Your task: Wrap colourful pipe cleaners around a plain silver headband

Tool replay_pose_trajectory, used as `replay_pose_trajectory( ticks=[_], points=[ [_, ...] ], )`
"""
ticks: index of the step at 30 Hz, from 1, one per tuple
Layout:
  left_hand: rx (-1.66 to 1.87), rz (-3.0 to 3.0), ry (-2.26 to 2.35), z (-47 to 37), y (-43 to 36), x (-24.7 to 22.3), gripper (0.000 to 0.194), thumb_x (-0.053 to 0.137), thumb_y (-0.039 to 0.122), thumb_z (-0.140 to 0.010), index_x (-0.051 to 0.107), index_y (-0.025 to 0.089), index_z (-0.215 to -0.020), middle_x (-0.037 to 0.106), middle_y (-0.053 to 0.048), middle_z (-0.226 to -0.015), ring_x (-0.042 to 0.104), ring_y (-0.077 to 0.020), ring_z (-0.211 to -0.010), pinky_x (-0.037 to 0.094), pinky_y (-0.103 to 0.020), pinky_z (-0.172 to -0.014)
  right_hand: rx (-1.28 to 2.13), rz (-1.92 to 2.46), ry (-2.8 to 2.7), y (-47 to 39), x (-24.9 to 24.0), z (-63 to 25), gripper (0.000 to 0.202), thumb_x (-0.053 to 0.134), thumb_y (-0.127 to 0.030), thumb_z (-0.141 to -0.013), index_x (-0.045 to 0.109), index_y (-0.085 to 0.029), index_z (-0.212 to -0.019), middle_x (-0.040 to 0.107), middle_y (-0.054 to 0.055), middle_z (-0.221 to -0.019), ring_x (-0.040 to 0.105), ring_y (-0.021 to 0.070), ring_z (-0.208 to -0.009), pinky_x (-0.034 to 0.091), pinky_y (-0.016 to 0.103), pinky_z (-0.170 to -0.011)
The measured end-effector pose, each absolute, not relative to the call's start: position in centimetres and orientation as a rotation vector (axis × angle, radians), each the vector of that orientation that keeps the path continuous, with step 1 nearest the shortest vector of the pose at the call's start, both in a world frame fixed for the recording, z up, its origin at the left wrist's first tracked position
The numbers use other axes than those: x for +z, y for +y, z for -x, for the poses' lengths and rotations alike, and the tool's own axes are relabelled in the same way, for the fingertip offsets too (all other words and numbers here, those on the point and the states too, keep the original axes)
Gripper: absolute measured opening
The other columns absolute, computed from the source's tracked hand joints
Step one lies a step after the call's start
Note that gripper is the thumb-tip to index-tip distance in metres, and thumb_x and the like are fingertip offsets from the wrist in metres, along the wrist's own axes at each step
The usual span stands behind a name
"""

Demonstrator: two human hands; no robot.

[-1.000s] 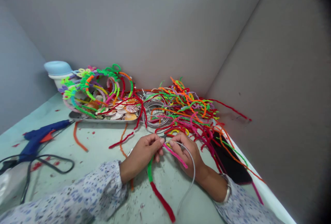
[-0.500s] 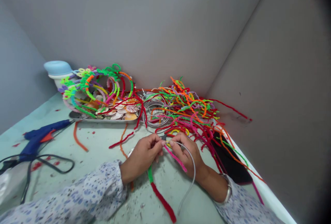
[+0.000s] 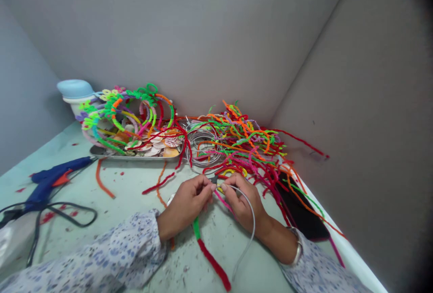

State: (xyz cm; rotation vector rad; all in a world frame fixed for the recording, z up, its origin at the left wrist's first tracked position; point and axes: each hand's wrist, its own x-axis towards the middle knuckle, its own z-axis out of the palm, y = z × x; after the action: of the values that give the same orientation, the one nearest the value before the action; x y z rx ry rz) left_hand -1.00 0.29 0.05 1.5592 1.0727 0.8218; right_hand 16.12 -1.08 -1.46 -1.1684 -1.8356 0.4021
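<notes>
My left hand (image 3: pixel 192 200) is pinched closed at the centre of the table, and a green and red fuzzy stem (image 3: pixel 213 263) hangs down from beneath it. Its fingertips meet those of my right hand (image 3: pixel 246 200), which pinches a thin grey wire (image 3: pixel 253 221). The wire arcs over the right hand and curves down toward the front. Between the hands runs a pink fuzzy stem (image 3: pixel 223 200), its lower end behind the right fingers. Exactly what the touching fingertips pinch is too small to tell.
A metal tray (image 3: pixel 149 158) holds shells and colourful fuzzy hoops (image 3: pixel 117 112). Coiled wire (image 3: pixel 203 148) and a heap of fuzzy stems (image 3: pixel 253 135) lie behind my hands. A blue glue gun (image 3: pixel 50 182) with its cable is left, a dark phone (image 3: pixel 304 212) right, a lidded cup (image 3: pixel 76 94) back left.
The pink stem's lower end, earlier in front of my right fingers, has gone behind them. Both hands have stayed almost in place.
</notes>
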Motion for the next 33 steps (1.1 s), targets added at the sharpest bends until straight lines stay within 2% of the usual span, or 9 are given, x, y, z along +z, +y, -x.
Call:
replay_pose_trajectory(
  ticks=[11, 26, 30, 33],
  points=[
    [0.786, -1.844, 1.205, 1.07, -0.1, 0.8, 0.025, 0.044, 0.035, -0.088, 0.055, 0.02, -0.07, 0.053, 0.002, -0.053, 0.046, -0.0133, -0.049, 0.031, -0.023, -0.05, 0.424, 1.161, -1.858, -0.91, -1.54, -16.2, 0.012, 0.048, -0.024, -0.089, 0.053, -0.02, -0.079, 0.054, 0.0, -0.069, 0.052, 0.0147, -0.065, 0.041, 0.026, -0.062],
    [0.813, -1.809, 1.168, 1.27, -0.08, 0.47, 0.02, 0.05, 0.033, -0.085, 0.055, 0.018, -0.074, 0.051, 0.003, -0.056, 0.044, -0.011, -0.051, 0.03, -0.021, -0.048, 0.43, 1.157, -1.841, -1.14, -1.46, -16.12, 0.012, 0.049, -0.024, -0.089, 0.053, -0.019, -0.079, 0.053, 0.0, -0.07, 0.052, 0.0142, -0.064, 0.039, 0.026, -0.062],
    [0.817, -1.696, 1.123, 1.17, 0.02, 0.25, 0.023, 0.05, 0.037, -0.086, 0.054, 0.017, -0.074, 0.051, 0.003, -0.056, 0.044, -0.0101, -0.049, 0.031, -0.02, -0.047, 0.474, 1.169, -1.819, -1.17, -1.47, -16.11, 0.012, 0.049, -0.025, -0.089, 0.054, -0.019, -0.08, 0.054, 0.0, -0.07, 0.052, 0.0145, -0.065, 0.04, 0.026, -0.063],
    [0.815, -1.514, 1.003, 1.11, 0.2, 0.26, 0.029, 0.045, 0.042, -0.088, 0.054, 0.017, -0.079, 0.056, 0.002, -0.064, 0.048, -0.0098, -0.05, 0.037, -0.021, -0.049, 0.489, 1.224, -1.72, -1.08, -1.42, -16.12, 0.012, 0.049, -0.027, -0.089, 0.054, -0.02, -0.081, 0.055, -0.001, -0.07, 0.053, 0.0148, -0.066, 0.041, 0.026, -0.064]
  ],
)
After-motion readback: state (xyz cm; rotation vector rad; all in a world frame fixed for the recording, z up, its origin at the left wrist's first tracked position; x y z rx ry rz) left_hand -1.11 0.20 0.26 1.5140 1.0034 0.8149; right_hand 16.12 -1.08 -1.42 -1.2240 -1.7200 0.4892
